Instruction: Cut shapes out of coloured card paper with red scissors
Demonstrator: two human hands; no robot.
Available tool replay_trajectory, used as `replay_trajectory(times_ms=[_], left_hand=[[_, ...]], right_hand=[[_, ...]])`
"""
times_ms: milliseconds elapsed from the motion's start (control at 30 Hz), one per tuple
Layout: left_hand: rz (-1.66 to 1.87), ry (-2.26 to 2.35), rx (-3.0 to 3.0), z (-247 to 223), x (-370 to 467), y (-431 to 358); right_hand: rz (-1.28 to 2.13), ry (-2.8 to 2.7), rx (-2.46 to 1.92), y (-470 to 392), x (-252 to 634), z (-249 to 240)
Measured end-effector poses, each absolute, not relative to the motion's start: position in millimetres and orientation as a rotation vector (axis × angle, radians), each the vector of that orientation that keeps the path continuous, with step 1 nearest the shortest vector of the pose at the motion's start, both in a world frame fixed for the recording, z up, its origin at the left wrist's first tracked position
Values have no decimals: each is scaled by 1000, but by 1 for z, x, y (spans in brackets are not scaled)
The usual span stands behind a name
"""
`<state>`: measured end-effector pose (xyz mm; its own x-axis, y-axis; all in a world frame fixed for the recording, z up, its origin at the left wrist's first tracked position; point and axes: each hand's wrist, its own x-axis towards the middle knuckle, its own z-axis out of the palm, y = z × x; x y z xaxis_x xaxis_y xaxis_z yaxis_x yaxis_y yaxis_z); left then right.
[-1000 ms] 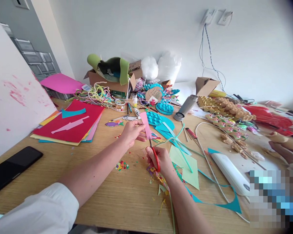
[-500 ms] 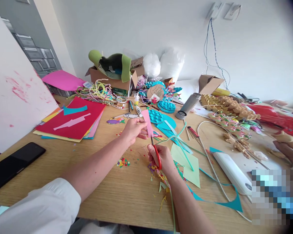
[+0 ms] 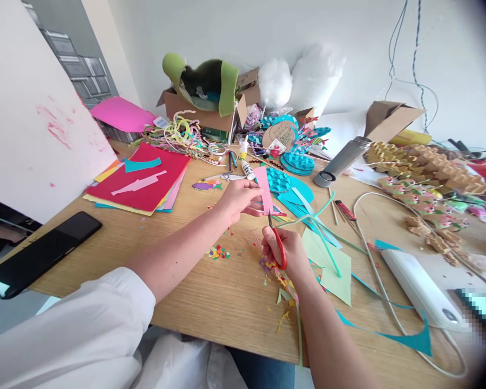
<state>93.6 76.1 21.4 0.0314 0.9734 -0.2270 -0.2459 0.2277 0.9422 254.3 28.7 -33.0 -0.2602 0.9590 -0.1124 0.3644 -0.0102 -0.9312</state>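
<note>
My left hand [image 3: 243, 201] pinches a strip of pink paper [image 3: 263, 186] by its left edge, holding it upright above the table. Below it, my right hand [image 3: 287, 251] is closed around the red-handled scissors [image 3: 281, 249]. The dark blades meet the strip's lower end; whether they are apart or together there is too small to tell. Under my right hand lie purple and yellow paper scraps [image 3: 283, 283]. A small heap of coloured paper dots [image 3: 218, 252] is on the wood to the left of them. Light green paper [image 3: 328, 267] lies beside my right wrist.
Stacked coloured sheets [image 3: 141, 181] lie at left, near a black phone [image 3: 44, 251]. A grey flask [image 3: 342, 161] lies tilted at the back right. A white device [image 3: 419, 289] and its cable [image 3: 375, 265] occupy the right. Boxes and craft pieces line the wall.
The view has shifted, so the whole scene sits further right and the phone shows more fully. Both hands keep their hold on the pink strip and the scissors, with little visible movement between them.
</note>
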Motion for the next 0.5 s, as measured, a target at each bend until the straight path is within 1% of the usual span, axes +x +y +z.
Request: replay_trajectory(times_ms=[500], left_hand=[[1125,1136,859,31,88,66]], right_hand=[[1313,-1683,-1358,23,249,-26]])
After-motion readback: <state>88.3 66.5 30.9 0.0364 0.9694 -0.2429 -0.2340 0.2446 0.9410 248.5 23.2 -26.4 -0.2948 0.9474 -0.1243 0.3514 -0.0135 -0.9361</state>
